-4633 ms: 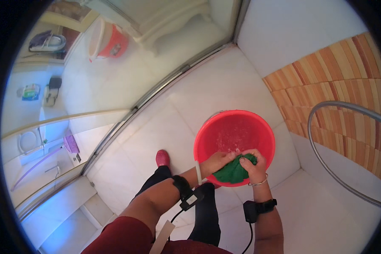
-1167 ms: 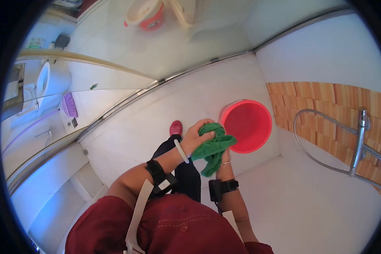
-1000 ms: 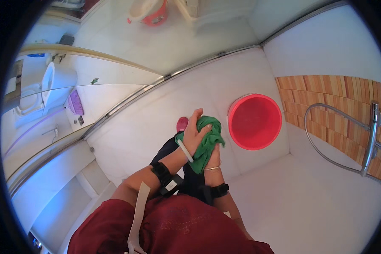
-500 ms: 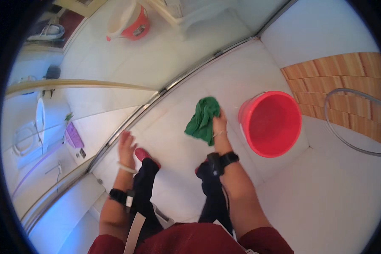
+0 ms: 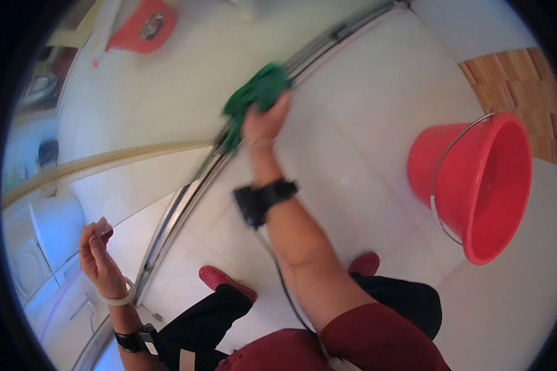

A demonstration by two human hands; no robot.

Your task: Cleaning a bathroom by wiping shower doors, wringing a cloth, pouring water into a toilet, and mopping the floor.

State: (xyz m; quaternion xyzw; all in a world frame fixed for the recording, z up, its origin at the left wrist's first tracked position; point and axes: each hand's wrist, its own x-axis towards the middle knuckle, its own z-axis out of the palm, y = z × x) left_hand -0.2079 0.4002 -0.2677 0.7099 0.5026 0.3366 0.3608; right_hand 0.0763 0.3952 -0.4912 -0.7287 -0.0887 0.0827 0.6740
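Note:
My right hand (image 5: 267, 122) is closed on a crumpled green cloth (image 5: 259, 89) and presses it against the metal door track (image 5: 178, 213). Some of the cloth hangs over the track's near side; its motion blurs it a little. Out to the left, my left hand (image 5: 100, 258) has its fingers bent at the edge of a glass panel (image 5: 148, 207) and seems to grip it. Part of those fingers is hard to make out. To the right, a red bucket (image 5: 436, 167) with a metal handle stands on the pale tiled floor (image 5: 346, 179).
Beyond the track is a second red-and-white bucket (image 5: 145, 28). A yellowish rail (image 5: 105, 157) crosses the left side. Wood-patterned wall tiles (image 5: 513, 80) lie past the red bucket. My red shoes (image 5: 226, 281) stand apart on the floor.
My right hand has carried the green cloth from over the floor leftward onto the track. My left hand has moved out left to the glass. The view has shifted, and my feet are wider apart.

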